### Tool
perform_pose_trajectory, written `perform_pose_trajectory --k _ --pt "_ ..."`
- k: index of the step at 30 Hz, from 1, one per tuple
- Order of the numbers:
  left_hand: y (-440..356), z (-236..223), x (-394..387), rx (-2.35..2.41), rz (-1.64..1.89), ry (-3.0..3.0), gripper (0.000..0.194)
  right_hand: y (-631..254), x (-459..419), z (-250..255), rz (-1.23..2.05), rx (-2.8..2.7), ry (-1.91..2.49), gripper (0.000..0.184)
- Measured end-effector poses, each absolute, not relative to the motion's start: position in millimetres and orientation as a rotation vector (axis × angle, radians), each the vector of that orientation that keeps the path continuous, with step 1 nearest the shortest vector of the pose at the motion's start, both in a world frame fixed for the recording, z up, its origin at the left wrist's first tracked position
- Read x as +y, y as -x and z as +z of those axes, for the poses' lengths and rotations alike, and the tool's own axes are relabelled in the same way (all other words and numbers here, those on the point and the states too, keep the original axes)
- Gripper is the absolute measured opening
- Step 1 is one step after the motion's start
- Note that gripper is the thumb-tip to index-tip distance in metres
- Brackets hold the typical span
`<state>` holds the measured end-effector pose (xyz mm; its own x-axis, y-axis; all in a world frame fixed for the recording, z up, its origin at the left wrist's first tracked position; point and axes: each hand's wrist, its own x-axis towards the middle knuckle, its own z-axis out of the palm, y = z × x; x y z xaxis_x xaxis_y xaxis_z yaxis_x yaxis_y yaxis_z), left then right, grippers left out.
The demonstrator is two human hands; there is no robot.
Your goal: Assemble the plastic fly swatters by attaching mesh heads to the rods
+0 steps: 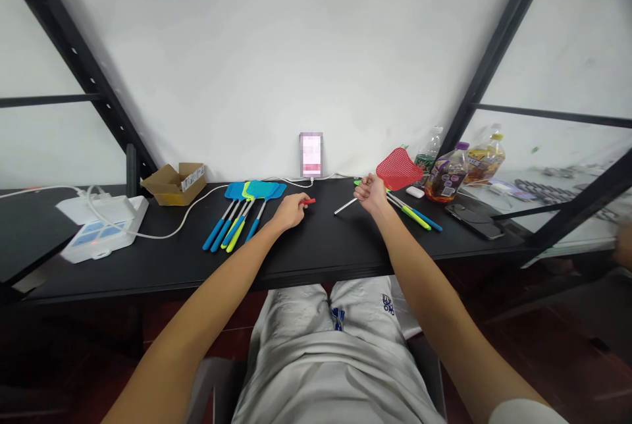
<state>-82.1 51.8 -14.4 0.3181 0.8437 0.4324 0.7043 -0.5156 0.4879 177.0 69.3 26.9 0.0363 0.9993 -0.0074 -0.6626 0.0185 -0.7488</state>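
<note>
In my right hand (369, 192) is a fly swatter with a red perforated head (399, 169). The head points up and to the right, and its bare metal rod (345, 207) sticks out to the lower left. My left hand (290, 211) pinches a small red piece (309, 201), mostly hidden by the fingers. A gap separates that piece from the rod's end. Left of my left hand lies a group of blue and lime-green fly swatters (266, 189), handles toward me. Under and beside my right hand are more swatters, with a lime-green handle (416, 217) and a blue handle (428, 220).
A phone (311, 155) with a blurred screen leans on the wall, cable attached. An open cardboard box (176, 188) and a white power strip (106, 230) stand left. Bottles (447, 174), a white case (415, 192) and a dark phone (474, 221) are right. Black frame posts (486, 65) flank the table.
</note>
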Motion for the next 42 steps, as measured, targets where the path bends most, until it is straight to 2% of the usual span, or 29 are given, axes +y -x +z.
perform_pose_trajectory --k 25,31,37,42 --pt "83.2 -12.8 54.1 1.360 0.976 -2.385 0.030 -176.5 68.2 28.0 1.455 -0.612 0.658 0.032" --pt "77.5 -10.7 49.0 1.470 0.983 -2.378 0.016 -176.2 67.7 28.0 1.454 -0.608 0.647 0.032" --pt "77.3 -12.4 45.8 1.423 0.885 -2.487 0.013 -174.5 66.2 30.5 1.452 -0.612 0.680 0.035" --pt "76.9 -13.6 45.2 1.349 0.887 -2.538 0.030 -173.2 66.8 28.9 1.439 -0.618 0.646 0.037"
